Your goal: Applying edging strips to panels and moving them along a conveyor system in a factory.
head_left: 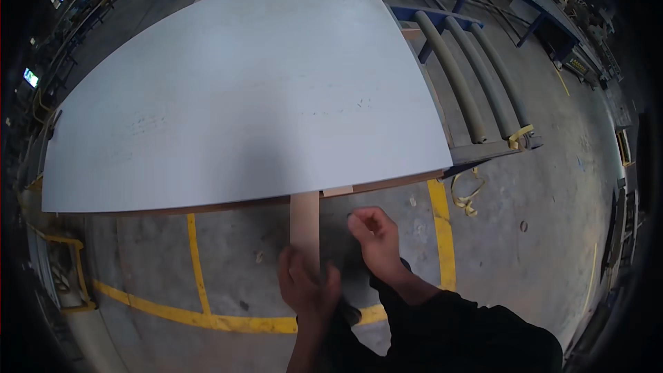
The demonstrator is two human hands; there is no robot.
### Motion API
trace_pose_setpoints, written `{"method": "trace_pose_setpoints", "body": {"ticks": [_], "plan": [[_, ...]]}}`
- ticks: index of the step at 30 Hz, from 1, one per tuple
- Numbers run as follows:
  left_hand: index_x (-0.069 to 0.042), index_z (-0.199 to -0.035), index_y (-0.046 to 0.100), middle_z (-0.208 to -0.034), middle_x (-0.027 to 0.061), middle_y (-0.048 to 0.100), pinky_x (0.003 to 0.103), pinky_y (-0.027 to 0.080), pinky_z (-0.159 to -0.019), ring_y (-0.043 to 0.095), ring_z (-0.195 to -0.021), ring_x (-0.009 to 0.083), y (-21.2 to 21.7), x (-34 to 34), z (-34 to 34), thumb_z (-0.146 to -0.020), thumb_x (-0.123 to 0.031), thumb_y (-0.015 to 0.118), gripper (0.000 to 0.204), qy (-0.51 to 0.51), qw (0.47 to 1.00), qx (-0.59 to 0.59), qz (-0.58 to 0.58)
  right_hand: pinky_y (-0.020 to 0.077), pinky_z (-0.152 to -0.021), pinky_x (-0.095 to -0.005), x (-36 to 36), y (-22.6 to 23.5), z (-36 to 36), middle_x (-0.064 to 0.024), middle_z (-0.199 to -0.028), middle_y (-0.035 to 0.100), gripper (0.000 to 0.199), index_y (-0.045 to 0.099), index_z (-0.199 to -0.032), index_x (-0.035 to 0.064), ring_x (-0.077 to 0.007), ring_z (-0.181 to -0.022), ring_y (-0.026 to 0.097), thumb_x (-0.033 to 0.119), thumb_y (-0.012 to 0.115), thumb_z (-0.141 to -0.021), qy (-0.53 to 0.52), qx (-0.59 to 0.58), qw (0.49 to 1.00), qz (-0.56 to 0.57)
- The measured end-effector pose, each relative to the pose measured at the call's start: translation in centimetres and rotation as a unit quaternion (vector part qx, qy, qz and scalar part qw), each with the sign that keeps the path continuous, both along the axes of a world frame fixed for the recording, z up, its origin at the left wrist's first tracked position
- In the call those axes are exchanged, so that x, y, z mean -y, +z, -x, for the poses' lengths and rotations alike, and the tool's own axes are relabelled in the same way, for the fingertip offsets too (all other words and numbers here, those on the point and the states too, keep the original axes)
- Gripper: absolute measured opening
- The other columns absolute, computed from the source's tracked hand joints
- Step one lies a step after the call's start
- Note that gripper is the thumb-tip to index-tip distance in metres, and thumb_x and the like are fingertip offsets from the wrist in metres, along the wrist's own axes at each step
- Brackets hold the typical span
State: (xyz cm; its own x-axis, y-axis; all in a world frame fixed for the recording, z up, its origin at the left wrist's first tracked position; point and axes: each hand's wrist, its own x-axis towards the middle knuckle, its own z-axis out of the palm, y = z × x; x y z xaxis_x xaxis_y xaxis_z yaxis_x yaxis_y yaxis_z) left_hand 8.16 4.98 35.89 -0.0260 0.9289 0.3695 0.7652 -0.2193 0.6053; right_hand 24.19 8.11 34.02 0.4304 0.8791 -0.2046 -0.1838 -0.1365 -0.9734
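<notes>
A large white panel lies flat in front of me, on top of a brown layer that shows along its near edge. From under that edge a flat, light-brown wooden strip sticks out toward me. My left hand is closed around the strip's near end, fingers on its left and thumb on its right. To the right of the strip, just off the panel's edge, my right hand has its fingers curled into a pinch. What they hold, if anything, is too small to make out. A second, shorter wooden piece peeks out from under the panel.
A roller conveyor adjoins the panel's right side, with a yellow strap on its corner. Another yellow strap loop lies on the concrete floor. Yellow lines mark the floor. A yellow frame stands at the left.
</notes>
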Motion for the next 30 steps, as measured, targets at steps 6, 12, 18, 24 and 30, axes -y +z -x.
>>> {"method": "trace_pose_setpoints", "body": {"ticks": [6,12,18,24,30], "plan": [[-0.001,-0.139,0.041,-0.127,0.0265,0.059,0.055,0.051,-0.094,0.060,-0.116,0.0461,4.1,-2.7,-0.8,-0.073,-0.025,0.076,0.078,0.067,0.940,-0.029,0.332,0.0534,-0.087,-0.0355,-3.3,3.4,-0.6,-0.0070,-0.105,0.069,0.029,0.060,-0.122,0.0053,-0.0192,-0.094,0.065,0.029,0.059,-0.104,-0.031,-0.311,0.932,0.185],[-0.002,-0.140,0.039,-0.126,0.0248,0.060,0.055,0.052,-0.091,0.062,-0.110,0.0465,5.0,-3.4,-1.0,-0.072,-0.027,0.077,0.082,0.041,0.910,-0.073,0.405,0.0552,-0.083,-0.0357,-4.4,5.0,-2.0,-0.0055,-0.108,0.067,0.021,0.060,-0.120,0.0092,-0.0187,-0.093,0.064,0.022,0.057,-0.103,-0.043,-0.393,0.888,0.234],[-0.001,-0.139,0.042,-0.124,0.0233,0.061,0.054,0.053,-0.090,0.063,-0.109,0.0455,6.2,-4.8,-0.8,-0.067,-0.032,0.081,0.088,0.058,0.902,-0.107,0.414,0.0524,-0.091,-0.0414,-4.8,5.7,-2.7,-0.0065,-0.113,0.065,0.026,0.058,-0.124,0.0096,-0.0223,-0.105,0.061,0.025,0.059,-0.102,0.004,-0.447,0.842,0.300],[-0.001,-0.140,0.044,-0.127,0.0241,0.062,0.053,0.053,-0.093,0.063,-0.113,0.0451,7.5,-6.2,-1.6,-0.064,-0.040,0.085,0.095,0.081,0.869,-0.089,0.479,0.0545,-0.082,-0.0377,-5.3,7.2,-5.2,-0.0044,-0.103,0.067,0.027,0.060,-0.119,0.0081,-0.0185,-0.090,0.065,0.027,0.062,-0.100,0.080,-0.366,0.847,0.376],[0.000,-0.142,0.046,-0.128,0.0222,0.062,0.048,0.050,-0.101,0.060,-0.120,0.0393,8.1,-4.7,0.8,-0.062,-0.043,0.088,0.100,0.103,0.852,-0.031,0.512,0.0557,-0.071,-0.0351,0.0,6.4,-13.2,-0.0071,-0.098,0.069,0.026,0.062,-0.117,0.0063,-0.0192,-0.080,0.066,0.025,0.061,-0.099,0.076,-0.192,0.875,0.438]]}}
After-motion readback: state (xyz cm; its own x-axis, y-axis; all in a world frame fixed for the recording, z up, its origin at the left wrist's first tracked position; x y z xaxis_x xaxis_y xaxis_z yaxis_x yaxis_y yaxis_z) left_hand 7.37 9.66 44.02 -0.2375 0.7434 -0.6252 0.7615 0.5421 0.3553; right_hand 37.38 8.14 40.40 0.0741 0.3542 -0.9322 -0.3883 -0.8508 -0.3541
